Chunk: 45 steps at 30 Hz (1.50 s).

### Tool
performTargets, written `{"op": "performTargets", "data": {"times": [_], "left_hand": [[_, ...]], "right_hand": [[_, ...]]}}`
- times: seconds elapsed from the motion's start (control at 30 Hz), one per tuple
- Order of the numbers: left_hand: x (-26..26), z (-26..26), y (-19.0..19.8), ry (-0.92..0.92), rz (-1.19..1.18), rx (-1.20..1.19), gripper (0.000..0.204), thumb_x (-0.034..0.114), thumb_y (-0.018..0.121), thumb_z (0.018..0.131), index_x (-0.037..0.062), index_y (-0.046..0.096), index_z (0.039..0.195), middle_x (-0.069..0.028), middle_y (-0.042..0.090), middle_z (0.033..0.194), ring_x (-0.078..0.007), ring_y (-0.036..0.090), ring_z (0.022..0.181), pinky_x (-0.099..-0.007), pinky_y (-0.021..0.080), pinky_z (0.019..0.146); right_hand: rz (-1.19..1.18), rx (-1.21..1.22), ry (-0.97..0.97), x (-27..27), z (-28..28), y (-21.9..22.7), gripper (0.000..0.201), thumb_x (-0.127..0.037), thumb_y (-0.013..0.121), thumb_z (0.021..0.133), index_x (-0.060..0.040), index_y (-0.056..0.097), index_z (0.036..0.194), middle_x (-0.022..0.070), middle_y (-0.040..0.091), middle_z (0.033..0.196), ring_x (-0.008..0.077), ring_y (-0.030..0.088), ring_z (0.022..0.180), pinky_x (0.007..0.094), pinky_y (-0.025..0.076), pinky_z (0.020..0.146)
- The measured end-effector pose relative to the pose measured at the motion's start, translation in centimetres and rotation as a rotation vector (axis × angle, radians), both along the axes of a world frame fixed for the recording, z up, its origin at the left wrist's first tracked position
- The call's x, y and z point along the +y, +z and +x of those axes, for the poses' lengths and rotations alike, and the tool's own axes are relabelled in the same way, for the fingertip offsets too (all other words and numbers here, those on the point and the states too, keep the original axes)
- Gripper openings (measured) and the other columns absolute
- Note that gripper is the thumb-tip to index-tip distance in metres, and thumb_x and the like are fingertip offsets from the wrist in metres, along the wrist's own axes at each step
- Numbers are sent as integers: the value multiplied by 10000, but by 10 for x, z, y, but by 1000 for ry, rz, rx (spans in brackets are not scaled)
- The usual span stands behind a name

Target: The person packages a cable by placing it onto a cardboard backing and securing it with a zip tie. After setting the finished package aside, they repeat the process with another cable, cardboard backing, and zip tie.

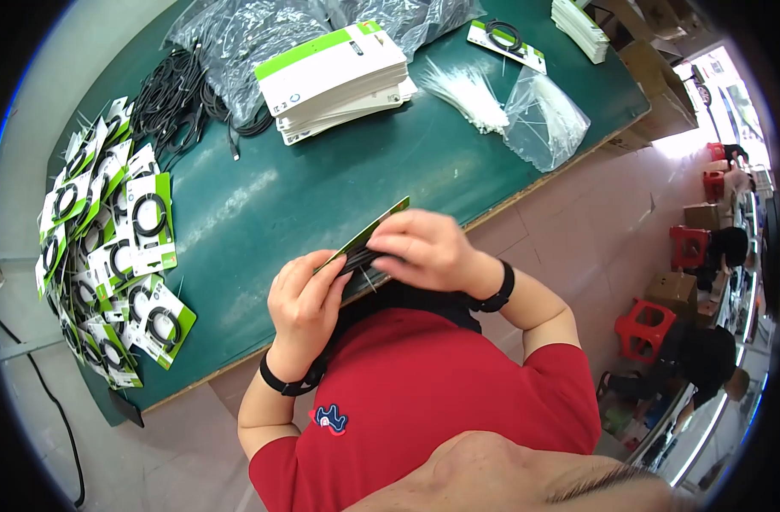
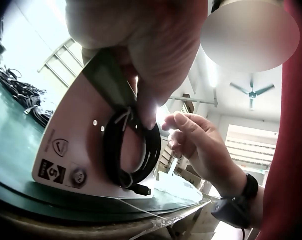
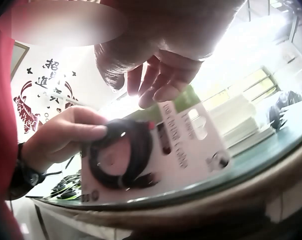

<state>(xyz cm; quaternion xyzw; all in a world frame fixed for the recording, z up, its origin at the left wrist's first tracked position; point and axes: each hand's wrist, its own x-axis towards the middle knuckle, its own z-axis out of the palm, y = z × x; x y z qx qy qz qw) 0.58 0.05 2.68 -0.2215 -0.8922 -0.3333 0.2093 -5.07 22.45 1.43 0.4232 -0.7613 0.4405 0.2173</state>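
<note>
Both hands hold a white card with a green edge (image 1: pixel 370 232) over the near edge of the green table (image 1: pixel 322 179). A coiled black cable (image 2: pixel 132 150) lies against the card's face (image 2: pixel 71 135), with a thin white tie (image 2: pixel 123 118) at its top. My left hand (image 1: pixel 302 300) grips the card's lower end, its thumb (image 3: pixel 86 132) pressing on the cable coil (image 3: pixel 122 156). My right hand (image 1: pixel 426 247) curls over the card's upper end, fingertips (image 3: pixel 158 90) at the top of the card (image 3: pixel 191 145).
Several packed cable cards (image 1: pixel 108 247) are piled at the table's left. A stack of blank cards (image 1: pixel 334 81), loose black cables (image 1: pixel 181 98), white ties (image 1: pixel 471 94) and a plastic bag (image 1: pixel 548 119) lie farther back. Red stools (image 1: pixel 646 328) and seated people are at the right.
</note>
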Motion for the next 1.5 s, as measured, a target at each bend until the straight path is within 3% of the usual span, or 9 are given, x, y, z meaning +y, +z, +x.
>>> {"op": "performTargets", "data": {"times": [0.1,0.2,0.27,0.57,0.93,1.1,1.2,1.33,1.5], "left_hand": [[0,-1,1,-1,-4,13,243,18,783,728,28,713,961,-90,691,971,-280,664,840,-376,528,742],[1,0,1,-9,-6,21,242,11,787,723,28,713,953,-89,692,966,-279,667,841,-376,530,743],[1,1,1,-13,-6,25,239,7,787,720,28,714,946,-89,693,961,-277,668,838,-374,532,741],[-1,-4,1,-20,17,14,248,-8,787,719,16,718,956,-116,695,963,-282,665,824,-365,530,717],[-2,-6,0,-25,12,10,255,0,785,709,30,714,952,-87,696,964,-271,669,825,-365,529,719],[-3,-6,1,-39,8,1,255,-1,783,709,30,714,953,-85,696,971,-268,669,830,-361,528,723],[-3,-6,1,-43,9,5,257,-1,782,709,28,713,954,-83,697,975,-265,667,822,-357,527,720],[-3,-5,1,-50,3,-8,256,-2,779,709,29,713,954,-84,693,989,-271,674,884,-368,529,750],[-3,-5,9,-124,-85,90,245,-2,765,723,34,711,959,-86,682,1013,-289,667,1050,-418,535,845]], "right_hand": [[104,76,-233,37,-36,13,216,-37,770,778,-46,689,978,112,665,962,268,664,775,351,547,663],[261,-62,-471,85,-80,7,176,-72,756,794,-64,685,955,104,663,941,276,660,785,359,539,678],[543,-28,-664,114,-104,-2,123,-104,735,807,-76,680,914,94,644,873,287,656,807,370,531,700],[701,-37,-829,129,-127,-33,69,-111,721,808,-83,669,843,85,624,816,291,654,815,393,532,717],[409,84,-854,125,-120,-13,42,-90,684,871,-53,667,862,92,652,840,252,655,717,334,519,659],[170,-88,-800,119,-108,13,55,-79,677,905,-39,700,935,67,677,858,164,650,686,269,512,636],[-337,-775,-343,120,-97,27,114,-49,674,921,-10,713,1020,45,690,870,91,629,716,222,505,643],[-326,-906,-103,105,-78,38,146,-23,670,925,17,711,1059,38,701,877,85,627,734,226,519,658],[-171,-926,14,54,-56,42,146,15,690,890,5,718,1033,50,699,854,110,633,724,238,512,648]]}}
